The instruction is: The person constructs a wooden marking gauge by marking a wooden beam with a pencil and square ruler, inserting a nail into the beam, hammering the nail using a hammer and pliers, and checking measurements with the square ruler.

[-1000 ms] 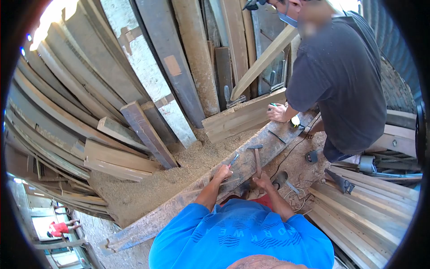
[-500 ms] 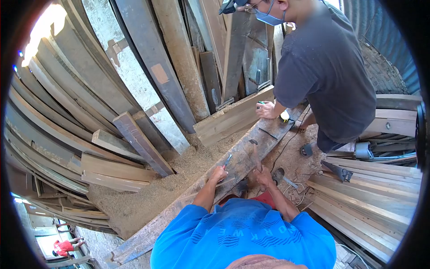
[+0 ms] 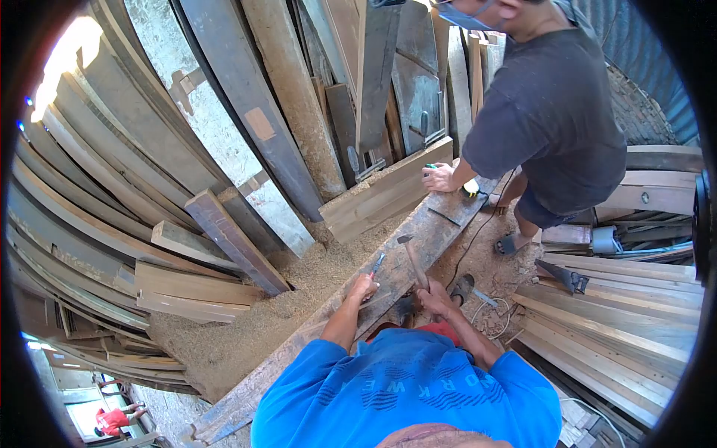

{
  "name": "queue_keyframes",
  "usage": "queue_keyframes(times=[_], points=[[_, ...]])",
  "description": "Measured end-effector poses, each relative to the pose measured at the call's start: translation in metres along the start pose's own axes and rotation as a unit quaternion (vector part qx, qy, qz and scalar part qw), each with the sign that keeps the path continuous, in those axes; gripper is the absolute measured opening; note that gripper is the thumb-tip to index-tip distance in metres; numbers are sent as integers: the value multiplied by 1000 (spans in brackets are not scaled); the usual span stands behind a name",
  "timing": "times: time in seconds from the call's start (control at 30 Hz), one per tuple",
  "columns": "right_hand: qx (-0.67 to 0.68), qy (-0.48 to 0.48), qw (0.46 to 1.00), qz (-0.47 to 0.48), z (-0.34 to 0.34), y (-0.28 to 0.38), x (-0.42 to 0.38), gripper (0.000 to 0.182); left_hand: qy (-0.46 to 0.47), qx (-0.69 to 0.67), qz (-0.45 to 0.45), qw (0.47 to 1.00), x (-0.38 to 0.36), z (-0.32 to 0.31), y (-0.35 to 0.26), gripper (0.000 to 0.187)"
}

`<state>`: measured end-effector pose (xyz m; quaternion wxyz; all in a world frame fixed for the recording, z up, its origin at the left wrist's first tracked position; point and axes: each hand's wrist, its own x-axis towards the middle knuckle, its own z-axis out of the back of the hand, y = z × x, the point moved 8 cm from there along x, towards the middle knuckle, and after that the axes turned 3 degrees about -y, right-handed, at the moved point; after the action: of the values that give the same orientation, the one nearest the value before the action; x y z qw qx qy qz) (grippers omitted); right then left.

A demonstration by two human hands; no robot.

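— How does the hammer [image 3: 415, 263] look?
— Dark head, brown handle, held slanting over the worn wooden beam [image 3: 435, 237]
— And the small tool [image 3: 379, 262]?
— Metal tip, some red near the grip, leaning towards the hammer; too small to tell its type

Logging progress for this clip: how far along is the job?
Tooling up looks done: the left hand grips a red-handled tool, the right hand a hammer. In hand: work over the long beam, the hammer head apart from the tool. Left: I cannot tell how much; no finished piece can be made out there.
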<state>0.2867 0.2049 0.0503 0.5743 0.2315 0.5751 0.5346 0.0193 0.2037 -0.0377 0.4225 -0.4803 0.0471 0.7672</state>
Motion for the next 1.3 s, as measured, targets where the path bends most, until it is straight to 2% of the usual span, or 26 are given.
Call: queue_keyframes(times=[0.07,0.17,0.3,0.4,0.5,0.6,0.7,0.9,1.07,1.2,1.3], points=[[-140,-54,981,121,1,-9,15,24,4,10,-5,1000,-1,0,-3,40],[-51,28,998,-40,-4,-2,7,24,-9,23,-6,1000,-2,3,-3,40],[-39,14,998,-54,1,9,-4,27,-26,38,3,999,-3,4,-4,41],[-67,-1,997,-50,5,16,-4,35,-45,19,-32,998,38,-19,21,43],[-97,-7,995,-29,7,15,-2,36,2,18,18,1000,-1,2,0,42],[-108,-3,994,-29,5,9,2,39,-3,28,4,1000,6,-1,3,42],[-99,0,995,-31,3,7,4,39,-59,20,-42,997,16,-5,6,48],[-111,-2,994,-21,8,17,-5,39,-2,-34,-2,999,5,-3,4,49],[-109,-12,994,-9,17,44,-19,37,-23,42,8,999,-26,28,-19,40],[-129,-13,992,-6,19,46,-17,37,-45,161,-27,986,-9,33,-19,44],[-113,-6,993,-21,17,40,-13,37,-1,153,4,988,1,28,-9,45]])
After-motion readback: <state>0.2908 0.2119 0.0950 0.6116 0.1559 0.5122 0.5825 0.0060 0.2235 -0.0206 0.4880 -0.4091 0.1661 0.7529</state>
